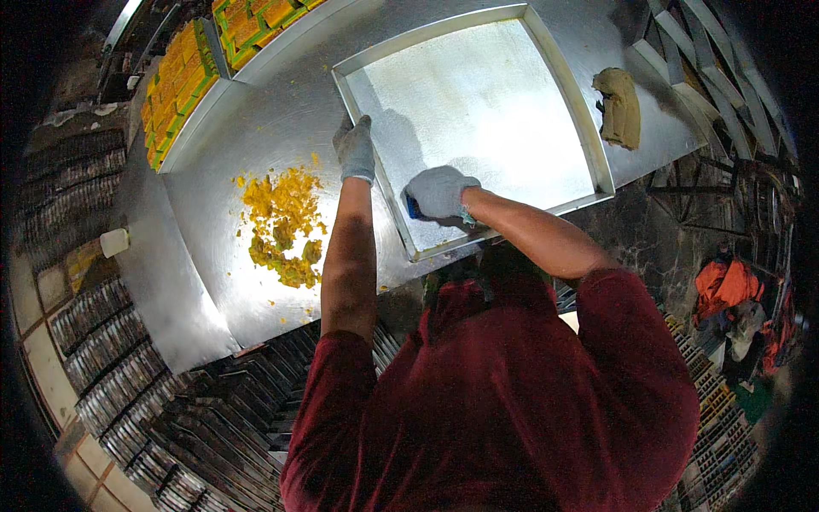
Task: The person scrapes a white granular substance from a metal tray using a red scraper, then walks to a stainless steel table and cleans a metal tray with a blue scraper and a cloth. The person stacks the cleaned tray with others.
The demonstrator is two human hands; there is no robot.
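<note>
A shallow rectangular metal tray (473,83) with a low rim lies on the metal work table (281,115). My left hand (355,150), in a grey knit glove, grips the tray's left rim. Inside the tray, near its lower left corner, my gloved right hand (438,192) is closed around a blue object (413,206), mostly hidden under the fingers. The tray floor looks bare and bright under the light. On the table left of my left forearm lies a heap of yellow-orange and greenish crumbs (281,224).
Orange-and-green blocks are stacked in a metal-edged holder (179,96) at the upper left. A folded tan cloth (619,109) lies right of the tray. Metal frames (704,70) stand at the upper right. Dark racks (217,422) sit below the table, and orange fabric (726,288) hangs at the right.
</note>
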